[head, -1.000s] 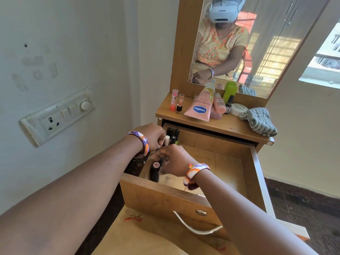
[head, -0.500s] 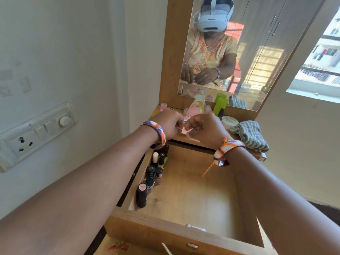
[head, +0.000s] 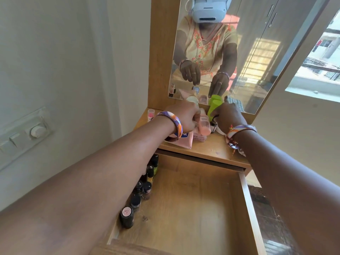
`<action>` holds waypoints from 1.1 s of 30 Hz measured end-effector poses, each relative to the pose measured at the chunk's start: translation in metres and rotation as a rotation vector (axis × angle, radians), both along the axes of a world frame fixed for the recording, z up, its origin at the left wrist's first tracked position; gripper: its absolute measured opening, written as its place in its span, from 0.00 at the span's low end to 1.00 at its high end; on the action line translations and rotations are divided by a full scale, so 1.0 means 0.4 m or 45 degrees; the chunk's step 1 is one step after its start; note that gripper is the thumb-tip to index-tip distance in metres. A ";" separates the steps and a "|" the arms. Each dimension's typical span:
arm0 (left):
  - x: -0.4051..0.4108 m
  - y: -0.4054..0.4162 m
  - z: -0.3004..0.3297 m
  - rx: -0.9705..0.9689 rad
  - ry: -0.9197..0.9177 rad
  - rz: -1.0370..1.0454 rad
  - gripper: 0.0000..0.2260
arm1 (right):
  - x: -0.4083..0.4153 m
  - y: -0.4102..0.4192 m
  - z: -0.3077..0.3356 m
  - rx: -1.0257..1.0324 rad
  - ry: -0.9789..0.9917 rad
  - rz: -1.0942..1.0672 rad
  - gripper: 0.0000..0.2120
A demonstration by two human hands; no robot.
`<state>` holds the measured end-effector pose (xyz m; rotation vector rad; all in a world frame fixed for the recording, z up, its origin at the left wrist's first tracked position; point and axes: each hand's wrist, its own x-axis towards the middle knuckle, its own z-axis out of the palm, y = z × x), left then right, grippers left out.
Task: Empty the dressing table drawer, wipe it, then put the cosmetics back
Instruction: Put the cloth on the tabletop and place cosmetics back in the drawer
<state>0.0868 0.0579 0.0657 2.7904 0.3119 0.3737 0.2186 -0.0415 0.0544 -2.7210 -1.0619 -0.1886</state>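
The wooden drawer stands pulled out below the dressing table top. Several small dark cosmetic bottles line its left wall, the nearest with a pink cap. My left hand hovers over the pink tube and the peach bottle, its fingers loosely curled round nothing I can see. My right hand reaches beside the green bottle and a small dark bottle. In the mirror its fingers point straight down at the green bottle.
The mirror rises behind the table top and shows both hands. A small pink-topped stick stands at the top's left end. A switch panel is on the left wall, and dark floor tiles lie right of the drawer.
Both hands have left the bottles in the drawer and moved up and forward over the cosmetics on the table top. The view has shifted closer to the mirror.
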 end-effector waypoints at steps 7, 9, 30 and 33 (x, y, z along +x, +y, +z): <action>-0.037 0.007 -0.006 0.009 0.042 0.048 0.07 | -0.041 -0.020 0.020 0.027 -0.087 0.017 0.14; -0.052 0.004 0.003 0.007 0.038 0.065 0.08 | -0.059 -0.026 0.048 0.063 -0.107 0.033 0.14; -0.264 -0.042 -0.013 0.017 0.208 0.102 0.06 | -0.391 -0.113 0.072 -0.041 0.256 0.406 0.09; -0.295 -0.036 -0.034 0.006 0.277 0.123 0.04 | -0.438 -0.105 0.016 -0.085 0.332 0.449 0.09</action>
